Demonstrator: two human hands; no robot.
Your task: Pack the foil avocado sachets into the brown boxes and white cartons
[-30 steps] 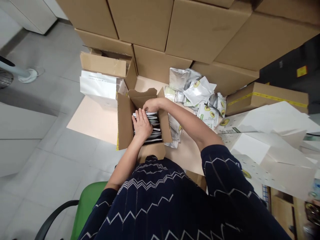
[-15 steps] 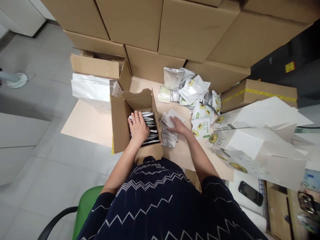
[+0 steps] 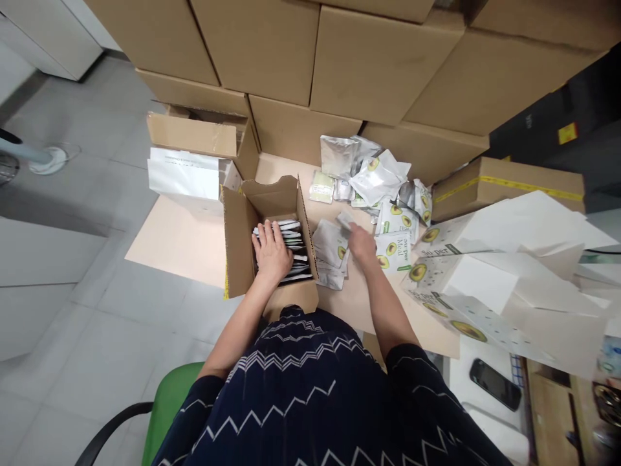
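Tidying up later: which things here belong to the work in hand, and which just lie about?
In hand: left hand flat on sachets in open carton; right hand at loose sachets beside it.
Lying about: phone, white boxes, stacked brown boxes, green chair.

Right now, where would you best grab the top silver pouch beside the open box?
Probably its free right edge, coming from the right, near the right hand. The silver pouch lies flat, its left side close to the box wall, so fingers can slide under there.

head view | worn on head | faces forward and steeply down | near table (image 3: 194, 246)
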